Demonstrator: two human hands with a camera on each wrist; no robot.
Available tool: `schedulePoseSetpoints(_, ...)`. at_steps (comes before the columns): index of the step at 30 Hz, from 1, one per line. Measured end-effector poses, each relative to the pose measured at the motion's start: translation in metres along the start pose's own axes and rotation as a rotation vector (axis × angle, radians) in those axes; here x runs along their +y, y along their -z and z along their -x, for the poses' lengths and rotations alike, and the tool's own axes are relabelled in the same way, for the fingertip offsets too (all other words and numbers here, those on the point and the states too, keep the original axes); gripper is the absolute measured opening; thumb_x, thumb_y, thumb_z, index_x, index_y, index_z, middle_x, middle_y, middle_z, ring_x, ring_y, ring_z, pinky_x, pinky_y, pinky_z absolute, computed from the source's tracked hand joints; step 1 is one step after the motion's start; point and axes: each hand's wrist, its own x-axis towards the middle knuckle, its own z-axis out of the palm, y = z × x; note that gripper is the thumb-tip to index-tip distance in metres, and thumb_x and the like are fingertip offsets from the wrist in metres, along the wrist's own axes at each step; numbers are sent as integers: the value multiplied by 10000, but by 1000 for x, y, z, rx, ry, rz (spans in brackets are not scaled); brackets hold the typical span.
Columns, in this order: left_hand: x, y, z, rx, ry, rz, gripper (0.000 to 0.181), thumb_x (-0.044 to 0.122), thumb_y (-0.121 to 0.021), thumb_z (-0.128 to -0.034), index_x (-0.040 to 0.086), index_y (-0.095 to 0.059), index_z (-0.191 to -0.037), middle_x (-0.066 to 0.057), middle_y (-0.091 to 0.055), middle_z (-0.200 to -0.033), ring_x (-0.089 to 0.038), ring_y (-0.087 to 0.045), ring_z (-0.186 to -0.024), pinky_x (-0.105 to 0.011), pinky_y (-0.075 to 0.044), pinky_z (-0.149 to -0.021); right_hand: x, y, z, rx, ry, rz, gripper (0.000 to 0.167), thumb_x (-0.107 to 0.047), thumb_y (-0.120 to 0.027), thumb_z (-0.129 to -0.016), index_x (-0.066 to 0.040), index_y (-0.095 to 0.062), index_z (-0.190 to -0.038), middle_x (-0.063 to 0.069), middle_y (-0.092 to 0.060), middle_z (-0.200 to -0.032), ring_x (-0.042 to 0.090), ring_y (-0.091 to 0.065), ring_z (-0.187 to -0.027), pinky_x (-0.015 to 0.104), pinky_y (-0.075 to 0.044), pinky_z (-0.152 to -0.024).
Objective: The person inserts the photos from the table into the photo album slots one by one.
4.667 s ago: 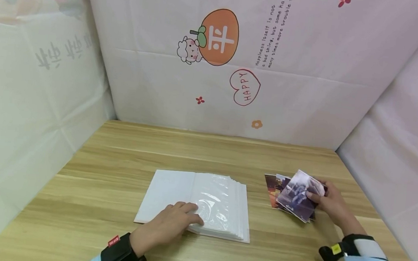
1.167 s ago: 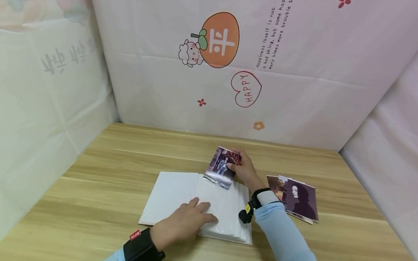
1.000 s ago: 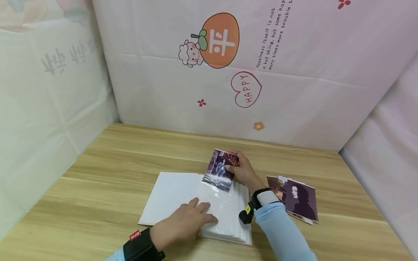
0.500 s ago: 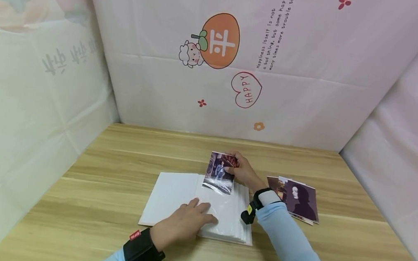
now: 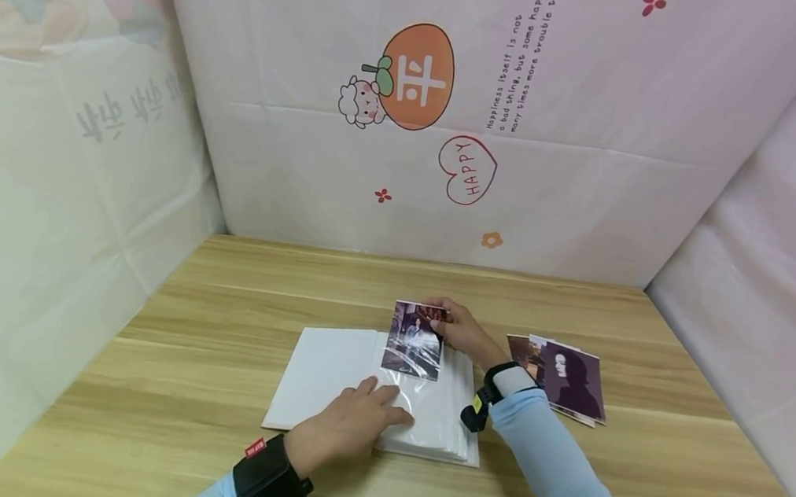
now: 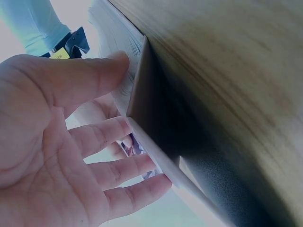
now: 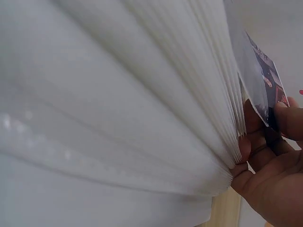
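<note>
An album with white covers [image 5: 323, 368] lies spread on the table, clear sleeves on its right side. My right hand [image 5: 465, 333] pinches a dark photo [image 5: 412, 344] by its upper right corner; the photo's lower part is under the clear film of the top sleeve. In the right wrist view the thumb is on the photo [image 7: 270, 78], and the other fingers of the right hand [image 7: 272, 165] are behind it, against the page edges. My left hand [image 5: 350, 422] rests with spread fingers on the album near the fold. The left wrist view shows the left hand [image 6: 61, 142] touching the album's edge.
Several overlapping photos [image 5: 574, 382] lie on the wooden table [image 5: 208, 469] to the right of the album, beside the right forearm. White printed cloth [image 5: 291, 176] stands behind the table and along both sides.
The right hand brought the photo from the stack on the right to the album, then moved it down into the sleeve. The left hand shifted slightly right early on and has since stayed still.
</note>
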Motion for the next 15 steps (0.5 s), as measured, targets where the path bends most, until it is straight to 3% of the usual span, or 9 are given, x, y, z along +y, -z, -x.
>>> schedulePoseSetpoints(8,0,-2,2,-13,10,5,555,56,-699,-755,330,-600,-1227,-55,-457,-1341,-391,-410,-1200,-480,-452,-830,0,-2,5,-34,43,50,311,-1,-505,-928,22,-536,-1237,99,-591,-877,95,-400,-551,213,-346,-486)
schedulePoseSetpoints(15,1,-1,2,9,5,3,562,39,-684,-753,323,-597,-1230,-68,-446,-1348,-407,-406,-1198,-489,-447,-836,-1,-3,8,-53,68,91,306,-35,-545,-919,27,-547,-1219,140,-606,-1001,150,-530,-788,272,-433,-683)
